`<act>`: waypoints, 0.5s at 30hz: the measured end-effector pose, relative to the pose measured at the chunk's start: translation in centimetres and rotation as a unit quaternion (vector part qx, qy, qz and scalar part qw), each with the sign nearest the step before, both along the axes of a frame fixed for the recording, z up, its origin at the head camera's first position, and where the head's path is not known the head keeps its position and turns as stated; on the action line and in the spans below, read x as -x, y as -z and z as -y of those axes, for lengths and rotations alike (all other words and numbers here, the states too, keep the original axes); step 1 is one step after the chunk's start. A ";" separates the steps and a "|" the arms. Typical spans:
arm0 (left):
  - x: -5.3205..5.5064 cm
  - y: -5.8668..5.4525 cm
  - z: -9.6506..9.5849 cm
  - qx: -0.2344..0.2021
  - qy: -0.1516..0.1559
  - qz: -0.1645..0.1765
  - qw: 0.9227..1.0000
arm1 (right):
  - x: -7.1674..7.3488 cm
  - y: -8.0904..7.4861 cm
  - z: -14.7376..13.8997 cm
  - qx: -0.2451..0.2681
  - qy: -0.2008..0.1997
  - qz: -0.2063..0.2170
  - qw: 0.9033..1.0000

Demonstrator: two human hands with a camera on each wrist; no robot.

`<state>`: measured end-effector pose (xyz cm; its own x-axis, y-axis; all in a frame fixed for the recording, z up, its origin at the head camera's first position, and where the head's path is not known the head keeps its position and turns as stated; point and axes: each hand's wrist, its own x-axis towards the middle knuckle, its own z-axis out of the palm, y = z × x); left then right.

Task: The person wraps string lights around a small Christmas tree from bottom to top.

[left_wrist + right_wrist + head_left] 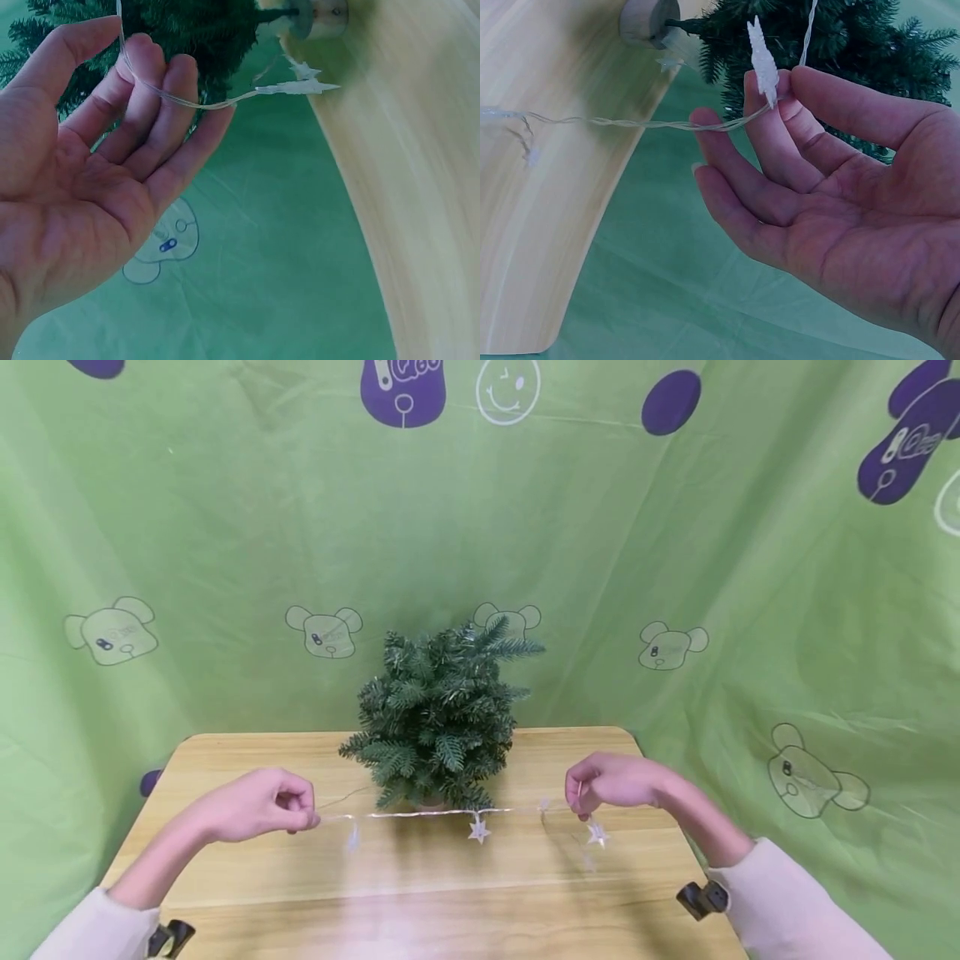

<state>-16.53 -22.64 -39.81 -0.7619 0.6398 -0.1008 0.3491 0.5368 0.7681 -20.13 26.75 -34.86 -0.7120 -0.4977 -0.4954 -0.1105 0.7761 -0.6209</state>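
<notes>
A thin clear string light [427, 813] with white star ornaments [479, 829] stretches nearly level between both hands, in front of a small green artificial Christmas tree [438, 718]. At its left end, my left hand [258, 807] pinches the wire between thumb and fingertips; the left wrist view shows the wire [180, 99] crossing the fingers to more stars [296, 87]. My right hand [615, 781] pinches the other end, and a white star [763, 64] sits beside its fingertips in the right wrist view. More wire with stars hangs below the right hand.
The tree stands on a round base [646, 22] toward the back of a light wooden table [300, 902]. A green curtain [225, 527] printed with mouse heads and purple shapes surrounds the table at the back and sides. Black wrist devices [702, 900] sit at both sleeves.
</notes>
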 end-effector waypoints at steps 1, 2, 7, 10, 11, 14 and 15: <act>0.1 -0.2 0.1 0.004 -0.004 -0.005 1.000 | 0.0 -0.2 0.0 0.000 -0.002 -0.001 1.000; 0.1 -0.5 0.2 0.008 -0.007 -0.008 1.000 | 0.0 -0.3 -0.1 0.001 -0.002 -0.001 1.000; 0.4 -1.4 0.7 0.011 -0.010 -0.005 1.000 | 0.1 -1.1 -0.4 0.013 -0.009 0.004 1.000; 0.5 -1.6 1.0 0.012 -0.011 0.004 1.000 | 0.2 -1.6 -0.7 0.014 -0.012 0.009 1.000; 0.5 -1.6 1.1 0.012 -0.010 0.006 1.000 | 0.2 -1.8 -0.8 0.011 -0.014 0.007 1.000; 0.6 -1.6 1.4 0.011 -0.007 0.004 1.000 | 0.2 -2.2 -1.0 0.007 -0.014 0.005 1.000; 0.6 -1.6 1.5 0.010 -0.006 0.002 1.000 | 0.2 -2.3 -1.0 0.006 -0.015 0.005 1.000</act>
